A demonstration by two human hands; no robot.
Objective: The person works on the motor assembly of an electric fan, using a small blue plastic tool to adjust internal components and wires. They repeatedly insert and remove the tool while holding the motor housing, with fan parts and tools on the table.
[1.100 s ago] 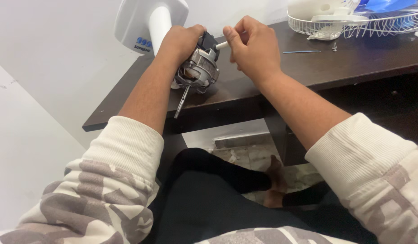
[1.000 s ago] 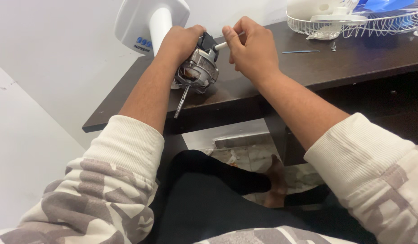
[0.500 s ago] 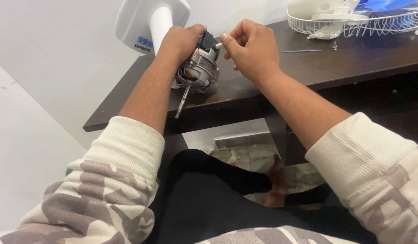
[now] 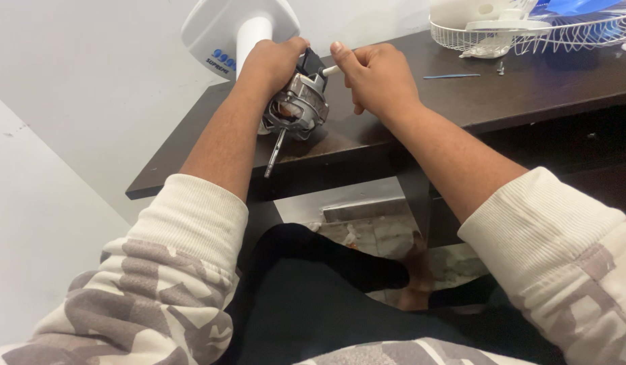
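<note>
Dark wood desk (image 4: 529, 101) against a white wall carries the work. At its front edge sits a small electric motor (image 4: 300, 108), tilted, its shaft (image 4: 275, 150) running down past the edge toward the person. The left hand (image 4: 272, 64) clasps the motor from above. The right hand (image 4: 374, 78), just right of it, pinches a thin white tool (image 4: 330, 69) aimed at the motor's top. Behind stands a white fan base (image 4: 221, 34); a wire fan guard (image 4: 529, 34) lies at the far right corner.
</note>
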